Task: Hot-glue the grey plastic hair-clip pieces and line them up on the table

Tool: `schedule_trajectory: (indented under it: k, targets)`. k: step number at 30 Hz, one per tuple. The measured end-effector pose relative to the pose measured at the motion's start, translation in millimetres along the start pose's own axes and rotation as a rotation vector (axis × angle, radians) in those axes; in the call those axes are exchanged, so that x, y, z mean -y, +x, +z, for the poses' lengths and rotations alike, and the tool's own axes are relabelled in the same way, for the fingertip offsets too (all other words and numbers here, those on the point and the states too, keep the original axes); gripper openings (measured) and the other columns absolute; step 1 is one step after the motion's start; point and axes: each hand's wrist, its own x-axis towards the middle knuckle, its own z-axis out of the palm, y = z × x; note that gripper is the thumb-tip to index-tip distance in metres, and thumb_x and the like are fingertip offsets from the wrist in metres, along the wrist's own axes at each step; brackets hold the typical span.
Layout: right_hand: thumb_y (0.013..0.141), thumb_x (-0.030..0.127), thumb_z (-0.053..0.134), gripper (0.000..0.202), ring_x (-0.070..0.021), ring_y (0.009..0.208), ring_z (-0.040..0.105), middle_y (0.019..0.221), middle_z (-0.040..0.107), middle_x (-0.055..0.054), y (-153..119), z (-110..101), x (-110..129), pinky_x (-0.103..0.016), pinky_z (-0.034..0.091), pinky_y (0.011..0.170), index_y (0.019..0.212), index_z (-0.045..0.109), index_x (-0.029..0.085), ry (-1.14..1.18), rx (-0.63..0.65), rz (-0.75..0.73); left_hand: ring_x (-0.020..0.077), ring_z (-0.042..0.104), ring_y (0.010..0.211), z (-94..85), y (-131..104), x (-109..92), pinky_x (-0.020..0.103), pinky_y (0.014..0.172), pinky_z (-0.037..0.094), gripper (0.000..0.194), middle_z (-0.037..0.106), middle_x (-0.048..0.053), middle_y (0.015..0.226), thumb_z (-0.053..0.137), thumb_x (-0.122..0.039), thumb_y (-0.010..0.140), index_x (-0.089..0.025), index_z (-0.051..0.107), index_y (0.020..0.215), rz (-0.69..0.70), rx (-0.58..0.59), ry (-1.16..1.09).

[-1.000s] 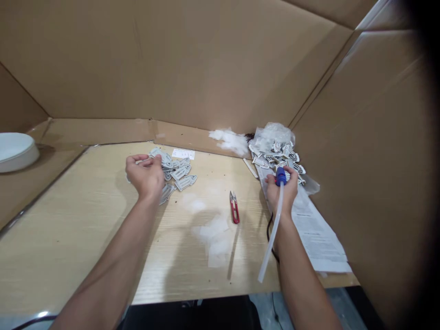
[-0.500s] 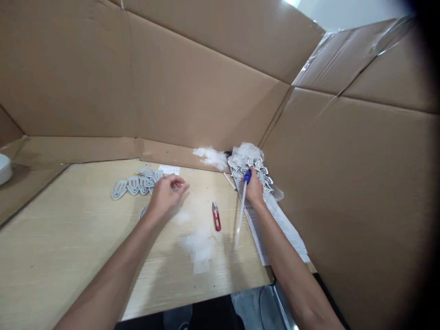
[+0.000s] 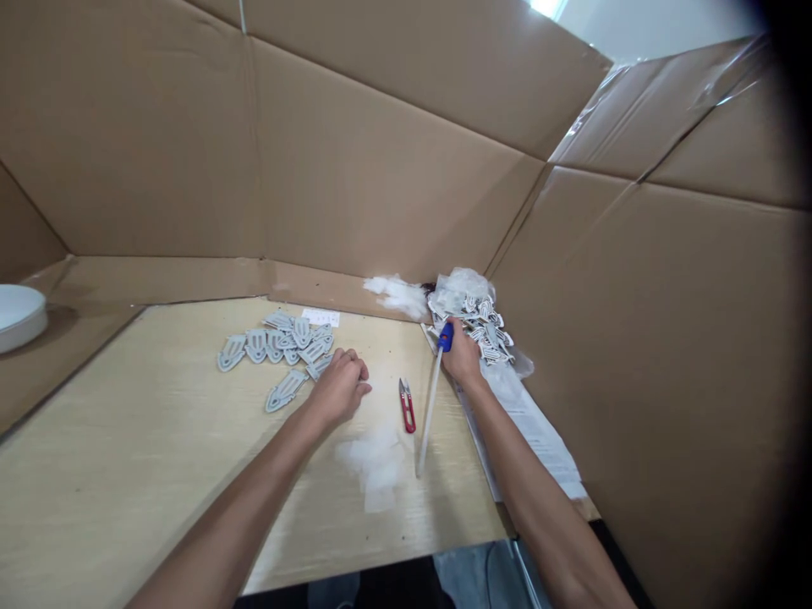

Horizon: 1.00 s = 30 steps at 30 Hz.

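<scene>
In my right hand (image 3: 463, 357) is a blue hot glue gun (image 3: 446, 337), with a long translucent glue stick (image 3: 430, 414) sticking out of it toward me. This hand is beside a heap of grey-and-white slotted pieces (image 3: 491, 334) lying on clear plastic. My left hand (image 3: 342, 385) is closed, low over the table, its fingers curled together; what they hold, if anything, is hidden. Just left of it lie several flat grey slotted tabs (image 3: 274, 345), and a single tab (image 3: 285, 391) sits apart, closer to me. Red-handled thread snips (image 3: 407, 406) lie between my hands.
Cardboard walls (image 3: 393, 161) enclose the table (image 3: 158, 474) at the back and right. White fluffy material (image 3: 398, 294) lies by the back wall, and thin white sheets (image 3: 374, 465) near the front. Printed paper (image 3: 539, 431) runs under my right arm. A white round container (image 3: 20, 317) stands far left.
My left hand has moved right and nearer to me, uncovering more grey tabs. The glue gun has shifted slightly left, its stick now slanting more to the left. The view has turned slightly left.
</scene>
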Motion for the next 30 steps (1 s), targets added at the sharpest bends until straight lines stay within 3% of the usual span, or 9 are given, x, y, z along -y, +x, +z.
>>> schedule_trajectory:
  k: [3,6,10,15,17,19,21,25,30]
  targets:
    - [0.089,0.018,0.053,0.063,-0.0250,0.082,0.063,0.095,0.069,-0.009,-14,-12,13,-0.033,0.045,0.081,0.152,0.052,0.019,0.085,-0.031,-0.049,0.0223,0.052,0.107,2.1,-2,-4,0.035,0.096,0.042,0.008,0.066,0.010,0.096,0.062,-0.021,0.086,-0.015,0.067,0.088,-0.013,-0.011,-0.066]
    - [0.090,0.025,0.056,0.062,-0.0201,0.078,0.060,0.094,0.068,-0.003,-28,-26,30,-0.030,0.047,0.078,0.151,0.050,0.023,0.213,-0.036,-0.126,0.0176,0.056,0.096,-0.5,-2,-13,0.030,0.089,0.042,0.018,0.068,0.007,0.091,0.057,-0.030,0.093,-0.016,0.068,0.090,-0.029,-0.018,-0.175]
    - [0.091,0.034,0.068,0.058,-0.0182,0.083,0.067,0.100,0.071,-0.003,-43,-31,53,-0.030,0.052,0.079,0.146,0.053,0.022,0.596,0.162,-0.288,0.0119,0.058,0.084,-9.2,-1,-27,0.026,0.080,0.044,0.037,0.070,0.006,0.097,0.056,-0.050,0.096,-0.015,0.069,0.098,-0.049,-0.018,-0.331]
    - [0.088,0.035,0.080,0.064,-0.0220,0.102,0.074,0.115,0.074,-0.008,-58,-25,71,-0.034,0.057,0.090,0.145,0.055,0.023,0.848,0.396,-0.306,0.0171,0.060,0.123,-12.9,-3,-31,0.026,0.091,0.046,0.036,0.065,0.010,0.132,0.066,-0.050,0.091,-0.016,0.077,0.091,0.038,-0.101,-0.453]
    - [0.089,0.037,0.081,0.063,-0.0217,0.102,0.074,0.114,0.075,-0.007,-63,-24,75,-0.034,0.058,0.089,0.145,0.056,0.024,0.915,0.428,-0.291,0.0148,0.064,0.114,-10.0,-4,-30,0.023,0.087,0.046,0.038,0.069,0.009,0.129,0.068,-0.053,0.090,-0.016,0.078,0.092,0.051,-0.017,-0.476]
    - [0.091,0.042,0.079,0.062,-0.0206,0.093,0.074,0.109,0.075,-0.007,-65,-24,79,-0.031,0.058,0.080,0.145,0.055,0.024,0.964,0.398,-0.248,0.0106,0.064,0.085,-5.6,-4,-30,0.021,0.074,0.043,0.044,0.075,0.007,0.101,0.068,-0.058,0.089,-0.016,0.077,0.096,-0.010,0.038,-0.539]
    - [0.093,0.047,0.077,0.060,-0.0196,0.085,0.072,0.106,0.075,-0.007,-67,-24,81,-0.029,0.057,0.070,0.144,0.056,0.024,0.961,0.296,-0.197,0.0095,0.060,0.070,-1.4,-4,-32,0.021,0.067,0.042,0.049,0.073,0.005,0.081,0.070,-0.062,0.086,-0.014,0.077,0.097,-0.080,-0.001,-0.602]
    - [0.090,0.046,0.080,0.061,-0.0191,0.083,0.071,0.099,0.075,-0.006,-70,-25,85,-0.031,0.057,0.073,0.141,0.056,0.022,0.956,0.110,-0.212,0.0102,0.063,0.075,1.2,-5,-36,0.021,0.071,0.044,0.041,0.076,0.005,0.085,0.081,-0.056,0.079,-0.016,0.080,0.087,-0.100,-0.171,-0.587]
    - [0.090,0.045,0.081,0.063,-0.0169,0.074,0.069,0.098,0.075,-0.005,-77,-34,89,-0.029,0.056,0.065,0.144,0.056,0.024,1.007,0.235,-0.263,0.0112,0.065,0.082,-0.5,-6,-39,0.024,0.078,0.045,0.031,0.077,0.005,0.088,0.083,-0.050,0.079,-0.020,0.084,0.085,-0.061,-0.269,-0.489]
